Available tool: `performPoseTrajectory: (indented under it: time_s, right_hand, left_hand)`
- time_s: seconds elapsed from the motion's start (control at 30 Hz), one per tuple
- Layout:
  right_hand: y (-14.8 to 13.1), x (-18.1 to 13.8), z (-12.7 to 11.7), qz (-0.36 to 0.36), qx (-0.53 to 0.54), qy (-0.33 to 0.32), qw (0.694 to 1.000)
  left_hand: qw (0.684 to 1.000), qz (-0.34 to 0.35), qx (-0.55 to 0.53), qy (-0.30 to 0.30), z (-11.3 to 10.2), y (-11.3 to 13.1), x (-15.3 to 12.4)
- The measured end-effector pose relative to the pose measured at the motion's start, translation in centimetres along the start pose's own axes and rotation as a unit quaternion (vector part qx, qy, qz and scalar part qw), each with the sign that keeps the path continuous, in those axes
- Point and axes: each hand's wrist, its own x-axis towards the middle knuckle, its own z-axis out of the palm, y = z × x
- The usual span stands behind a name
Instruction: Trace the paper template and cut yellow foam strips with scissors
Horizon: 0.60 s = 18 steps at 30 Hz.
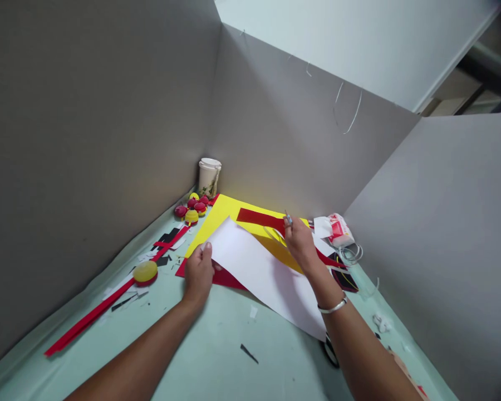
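A large white sheet of paper [254, 267] is raised over the table, its left edge pinched by my left hand [199, 273]. My right hand [300, 242] is closed above the sheet's far right side. A thin tip shows at its fingers, but what it holds is too small to make out. Beneath the sheet lie yellow paper [221, 214] and red paper [229, 278]. A dark red strip [256, 217] lies across the yellow, reaching behind my right hand. Black scissor handles [329, 353] partly show under the sheet's right corner.
Red and yellow round pieces [192, 211] cluster near a white cup [209, 177]. Leftward are a yellow-and-red disc [145, 273], red strips [87, 318] and paper scraps. At right lie a red-and-white packet [340, 229] and white cord [353, 255]. Grey panels [275, 128] enclose the table.
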Motion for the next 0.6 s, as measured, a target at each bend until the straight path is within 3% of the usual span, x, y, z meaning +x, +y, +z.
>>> performPoseTrajectory:
  time_s: [0.17,0.37,0.5,0.6]
  right_hand:
    - [-0.4,1.3,0.1,-0.010,0.036,0.013,0.999]
    - [-1.6,1.0,2.5,-0.044,0.077,-0.051,0.995]
    - [-2.0,-0.8,1.5,-0.045,0.093,-0.101,0.990]
    - [-2.2,-2.8,0.2,-0.030,0.101,-0.139,0.985]
  left_hand:
    - [1.000,-0.018,-0.007,0.016,0.0,-0.7,0.6]
    - [0.999,-0.024,-0.021,0.031,0.0,-0.9,0.8]
    - [0.997,-0.041,-0.041,0.046,0.1,-0.7,0.8]
    - [0.991,-0.065,-0.114,0.037,0.4,-0.5,0.9]
